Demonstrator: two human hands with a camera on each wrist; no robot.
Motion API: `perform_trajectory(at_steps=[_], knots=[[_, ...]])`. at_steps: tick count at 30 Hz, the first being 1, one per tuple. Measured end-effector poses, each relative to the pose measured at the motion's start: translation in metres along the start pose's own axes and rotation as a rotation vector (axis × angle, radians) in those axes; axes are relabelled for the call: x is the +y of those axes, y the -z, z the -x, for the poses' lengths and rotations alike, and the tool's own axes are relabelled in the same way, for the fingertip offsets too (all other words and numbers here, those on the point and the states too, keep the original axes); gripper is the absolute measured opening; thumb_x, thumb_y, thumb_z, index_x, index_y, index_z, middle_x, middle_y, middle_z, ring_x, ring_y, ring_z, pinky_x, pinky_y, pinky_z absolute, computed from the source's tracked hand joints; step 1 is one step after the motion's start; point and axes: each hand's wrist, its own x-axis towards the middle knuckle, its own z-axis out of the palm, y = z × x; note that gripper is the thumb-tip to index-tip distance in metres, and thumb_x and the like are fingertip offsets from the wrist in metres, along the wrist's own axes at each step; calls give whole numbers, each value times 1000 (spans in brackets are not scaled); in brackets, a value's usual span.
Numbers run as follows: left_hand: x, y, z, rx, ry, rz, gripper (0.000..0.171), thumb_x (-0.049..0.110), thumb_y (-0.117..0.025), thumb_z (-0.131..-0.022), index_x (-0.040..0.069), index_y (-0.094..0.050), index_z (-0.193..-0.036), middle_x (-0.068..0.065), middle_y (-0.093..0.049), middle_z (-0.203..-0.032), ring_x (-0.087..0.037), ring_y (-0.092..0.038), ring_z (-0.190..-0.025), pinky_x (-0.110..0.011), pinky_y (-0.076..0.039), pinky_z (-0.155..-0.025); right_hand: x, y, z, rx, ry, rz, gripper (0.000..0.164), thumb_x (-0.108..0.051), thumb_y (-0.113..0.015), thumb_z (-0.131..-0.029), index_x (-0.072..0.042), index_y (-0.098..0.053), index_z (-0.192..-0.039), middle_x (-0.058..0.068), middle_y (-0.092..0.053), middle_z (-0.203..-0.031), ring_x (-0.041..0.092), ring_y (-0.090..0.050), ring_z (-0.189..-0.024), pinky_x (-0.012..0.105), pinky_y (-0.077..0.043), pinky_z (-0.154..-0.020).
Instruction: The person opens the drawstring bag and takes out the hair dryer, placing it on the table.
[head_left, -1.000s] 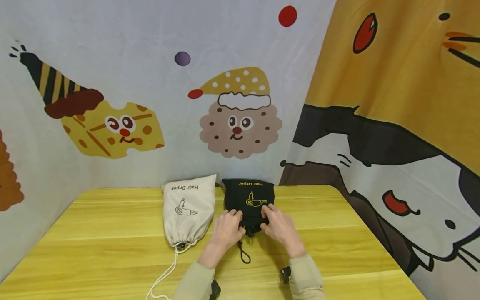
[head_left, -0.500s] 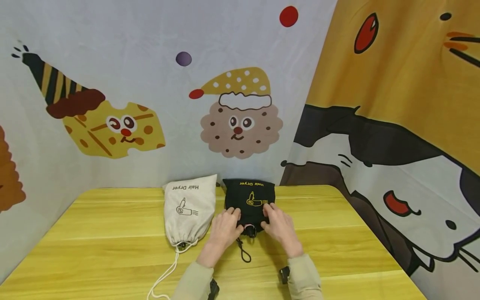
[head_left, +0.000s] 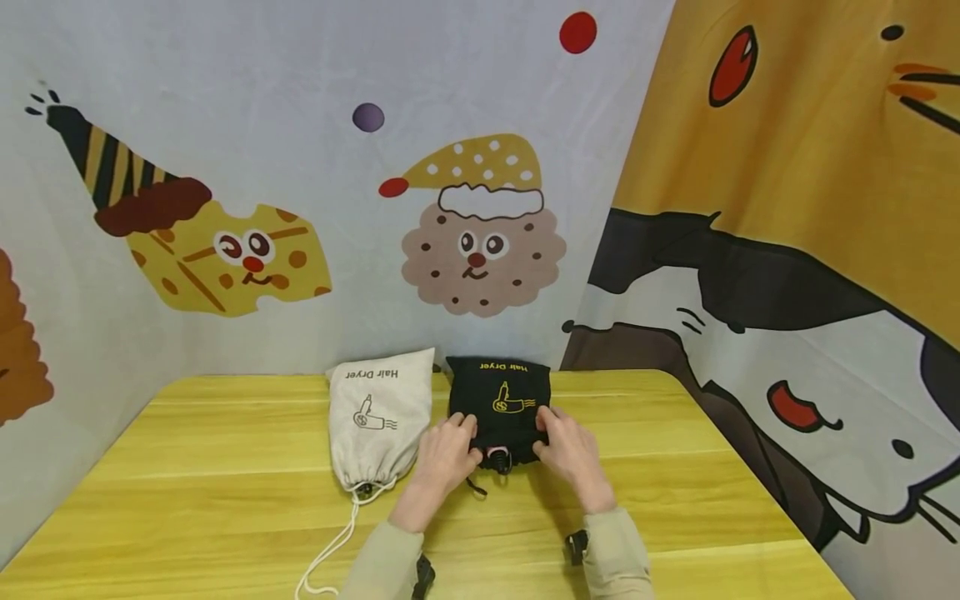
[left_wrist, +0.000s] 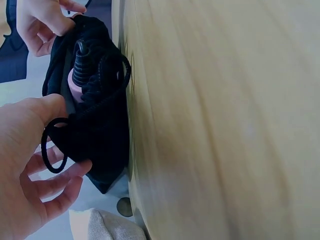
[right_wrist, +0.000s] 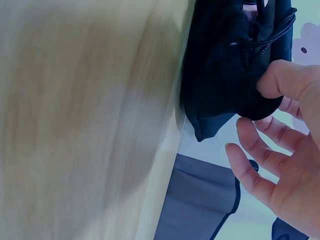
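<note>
A black drawstring bag (head_left: 498, 387), printed "Hair Dryer" in yellow, lies at the table's back edge with its mouth facing me. My left hand (head_left: 447, 454) pinches the left side of the mouth, thumb at the rim and fingers outside. On the opposite side, my right hand (head_left: 566, 450) grips the rim between thumb and fingers. Between them the mouth gapes. Inside, the left wrist view shows a pink handle end (left_wrist: 75, 86) with a ribbed black cord sleeve (left_wrist: 83, 69); the bag hides the rest. A black drawstring loop (left_wrist: 54, 150) hangs by my left thumb.
A cream drawstring bag (head_left: 380, 425), also printed "Hair Dryer", lies just left of the black one. Its white cord (head_left: 330, 550) trails toward the table's front. A cartoon-printed cloth (head_left: 480, 342) hangs right behind the wooden table (head_left: 225, 500).
Both hands have drawn apart, and the black bag's mouth is wider. The pink handle end has come into view. The black cord loop at the left hand has drawn up shorter.
</note>
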Motion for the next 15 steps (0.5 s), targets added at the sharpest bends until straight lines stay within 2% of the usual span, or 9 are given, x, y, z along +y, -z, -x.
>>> perform_trajectory(at_steps=[15], knots=[[-4, 1, 2, -3, -19, 16, 27, 11, -74, -61, 16, -57, -80, 1, -57, -76, -20, -54, -65, -29, -43, -50, 8, 2, 1, -71, -26, 1, 27, -6, -76, -69, -15, -52, -80, -1, -51, -79, 15, -44, -61, 28, -33, -51]])
